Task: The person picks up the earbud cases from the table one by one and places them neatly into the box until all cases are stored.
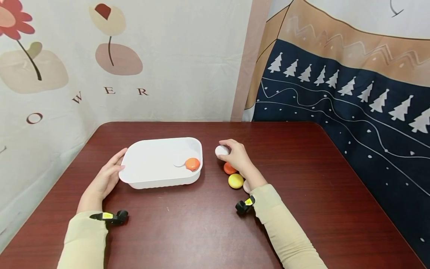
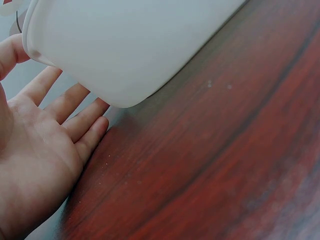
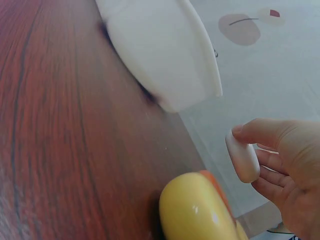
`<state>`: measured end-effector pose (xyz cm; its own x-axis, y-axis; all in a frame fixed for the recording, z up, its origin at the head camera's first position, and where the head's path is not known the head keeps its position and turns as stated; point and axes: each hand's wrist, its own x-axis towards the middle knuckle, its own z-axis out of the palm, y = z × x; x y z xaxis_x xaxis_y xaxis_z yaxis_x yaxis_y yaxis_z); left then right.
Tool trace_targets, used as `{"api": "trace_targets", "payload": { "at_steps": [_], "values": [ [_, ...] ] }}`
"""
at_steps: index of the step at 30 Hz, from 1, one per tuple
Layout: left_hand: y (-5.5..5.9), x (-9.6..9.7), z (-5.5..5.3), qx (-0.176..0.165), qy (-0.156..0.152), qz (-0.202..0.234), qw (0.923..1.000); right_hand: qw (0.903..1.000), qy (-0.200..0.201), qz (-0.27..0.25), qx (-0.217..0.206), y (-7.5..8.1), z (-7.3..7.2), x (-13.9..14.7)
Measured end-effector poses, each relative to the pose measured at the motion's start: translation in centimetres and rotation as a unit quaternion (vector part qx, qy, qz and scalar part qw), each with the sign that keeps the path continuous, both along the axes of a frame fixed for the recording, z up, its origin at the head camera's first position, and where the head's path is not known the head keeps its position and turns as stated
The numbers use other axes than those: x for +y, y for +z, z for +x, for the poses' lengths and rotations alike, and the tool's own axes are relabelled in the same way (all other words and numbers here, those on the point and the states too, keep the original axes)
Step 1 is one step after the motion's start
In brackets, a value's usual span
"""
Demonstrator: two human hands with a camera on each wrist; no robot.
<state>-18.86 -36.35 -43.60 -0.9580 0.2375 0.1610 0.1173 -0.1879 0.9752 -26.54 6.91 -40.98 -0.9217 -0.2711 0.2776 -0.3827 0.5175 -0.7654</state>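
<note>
Right hand [image 1: 236, 158]: thumb and fingers pinching 1 white disc [image 1: 221, 151], gap just the disc's width – held up off the table [image 1: 174, 231], just right of the white tray [image 1: 147, 157]. Left hand [image 1: 104, 179]: fingers spread, nearly straight, touching the tray's left end. Tray's right end has 1 orange disc [image 1: 192, 164] plus 1 flat white piece [image 1: 179, 163] – side by side. Near the right wrist: 1 yellow disc [image 1: 236, 181], 1 red-orange disc [image 1: 230, 168].

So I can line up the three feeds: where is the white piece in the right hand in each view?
Head: the white piece, just right of and below centre, pinched in the right hand.
Left wrist: not in it.
Right wrist: right of centre, below mid-height, in the same hand.
Shared by all three: the tray, cut off at the top in both wrist views.
</note>
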Motion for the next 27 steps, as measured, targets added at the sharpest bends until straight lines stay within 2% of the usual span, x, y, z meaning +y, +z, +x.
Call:
{"api": "trace_targets", "payload": {
  "at_steps": [16,27],
  "values": [
    [0.1,0.0,0.0,-0.003,0.002,-0.009,1.0000,0.9985,0.023,0.003,0.049,1.9,1.0,-0.9],
    [0.1,0.0,-0.1,-0.002,0.003,-0.008,1.0000,0.9960,0.041,-0.014,0.078,2.5,1.7,-1.8]
  ]
}}
